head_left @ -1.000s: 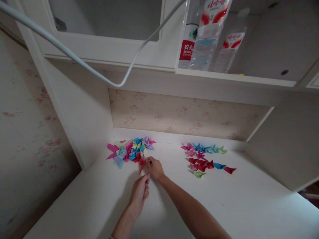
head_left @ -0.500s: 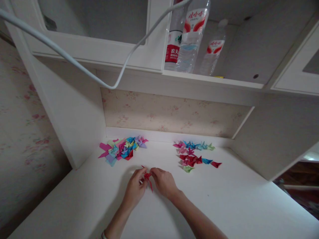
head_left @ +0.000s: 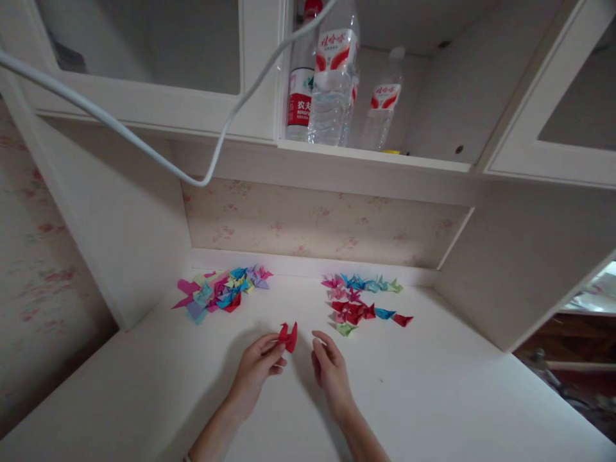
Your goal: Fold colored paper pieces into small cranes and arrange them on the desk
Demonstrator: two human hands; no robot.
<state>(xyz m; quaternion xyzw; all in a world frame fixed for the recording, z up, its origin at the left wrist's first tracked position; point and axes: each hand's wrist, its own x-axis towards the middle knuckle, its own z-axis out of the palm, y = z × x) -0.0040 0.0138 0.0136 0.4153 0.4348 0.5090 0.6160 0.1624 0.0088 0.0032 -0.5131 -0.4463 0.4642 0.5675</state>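
Observation:
A red folded paper crane (head_left: pixel 289 338) is pinched between the thumb and fingers of my left hand (head_left: pixel 260 364), just above the white desk (head_left: pixel 409 398). To the right of the crane and apart from it, my right hand (head_left: pixel 330 367) holds nothing; its fingers are bent, with gaps between them. Beyond my left hand lies a heap of colourful folded paper pieces (head_left: pixel 219 292), in pink, blue, purple, yellow and red. Past my right hand, several paper cranes (head_left: pixel 353 312) in red, pink, blue and green lie in loose rows.
A white cable (head_left: pixel 144 154) hangs across the upper left in front of the cabinet. On the shelf (head_left: pixel 375 160) above stand plastic bottles (head_left: pixel 332 90). White side panels (head_left: pixel 543 256) and a low back ledge (head_left: pixel 289 263) bound the desk.
My right hand has let go of the red crane and drawn away to the right. The crane stays in my left hand, turned with its points upward. The view has shifted somewhat to the right.

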